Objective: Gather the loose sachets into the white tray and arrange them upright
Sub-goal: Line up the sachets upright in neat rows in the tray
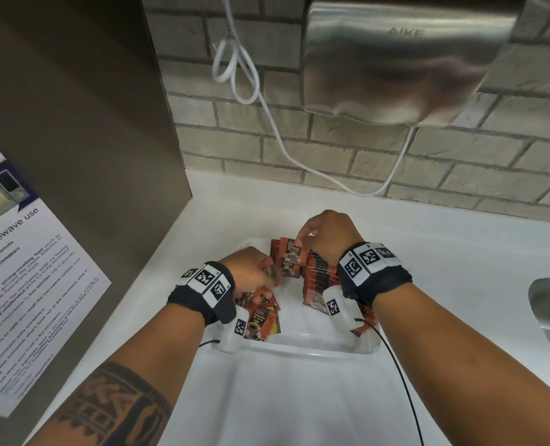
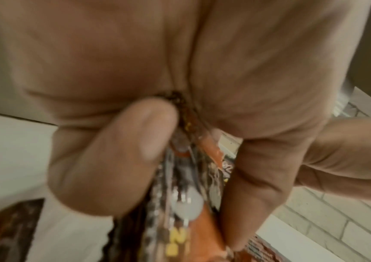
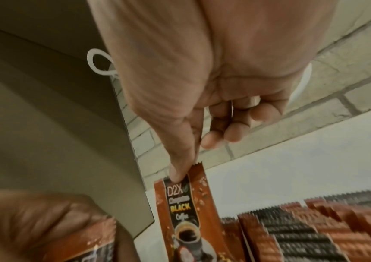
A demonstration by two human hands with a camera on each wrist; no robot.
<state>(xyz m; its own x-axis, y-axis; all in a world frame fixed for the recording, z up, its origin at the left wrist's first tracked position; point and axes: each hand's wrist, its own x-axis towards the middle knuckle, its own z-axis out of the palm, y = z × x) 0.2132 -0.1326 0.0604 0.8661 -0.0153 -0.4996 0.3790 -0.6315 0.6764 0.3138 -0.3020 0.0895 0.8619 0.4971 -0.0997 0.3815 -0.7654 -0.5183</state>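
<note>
Light was even and fairly bright in the head view, with soft glare smeared across the brushed steel wall dryer (image 1: 405, 59) and the glossy white countertop (image 1: 460, 252). Straight brick lines bowed towards the edges. Both wrist views were dimmer, warm-tinted and soft: the left hand (image 2: 180, 106) filled its frame badly out of focus, while the upright orange-brown coffee sachet (image 3: 187, 212) stayed readable, its surroundings motion-smeared.
</note>
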